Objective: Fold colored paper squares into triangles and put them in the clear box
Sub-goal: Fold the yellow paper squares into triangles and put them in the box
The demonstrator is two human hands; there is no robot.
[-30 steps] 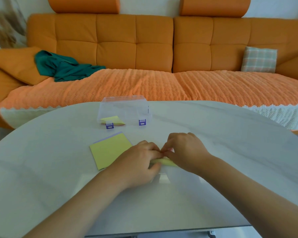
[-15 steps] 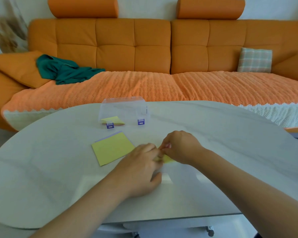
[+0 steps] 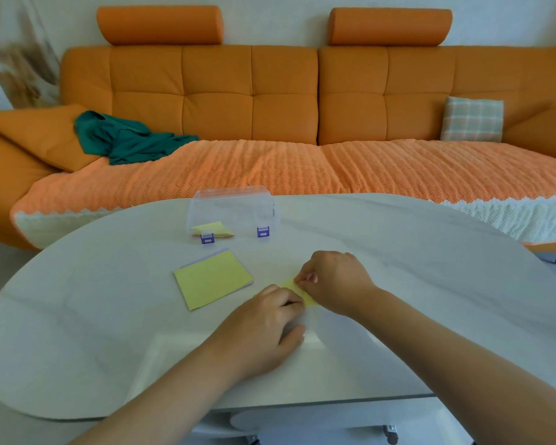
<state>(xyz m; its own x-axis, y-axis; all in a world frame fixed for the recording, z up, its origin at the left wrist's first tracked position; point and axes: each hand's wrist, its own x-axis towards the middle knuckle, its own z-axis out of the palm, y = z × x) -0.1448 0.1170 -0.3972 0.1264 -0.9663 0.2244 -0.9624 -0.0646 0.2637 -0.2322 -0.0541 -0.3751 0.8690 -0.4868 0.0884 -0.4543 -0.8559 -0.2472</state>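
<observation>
Both hands meet on the paper (image 3: 307,299). I see my left hand (image 3: 270,322) lying flat, fingers pressing the paper's near side onto the surface (image 3: 430,284), while my right hand (image 3: 333,277) pinches its far edge. Only a yellow sliver shows between them. The stack (image 3: 212,277) lies just left, and the box (image 3: 233,207) stands beyond with folded pieces (image 3: 210,229) inside.

— What stood beyond your table (image 3: 398,268)?

— You faced a long orange tufted sofa (image 3: 251,101) against a pale wall (image 3: 270,20). Two roll headrests (image 3: 159,25) sat on its back, and a ribbed orange throw (image 3: 302,168) covered the seat.

— Anything lying on it?

— At your left a green cloth (image 3: 126,139) lay crumpled against an orange pillow (image 3: 39,133). At your far right a plaid cushion (image 3: 472,118) leaned upright. Your glossy white tabletop caught soft, even light.
</observation>
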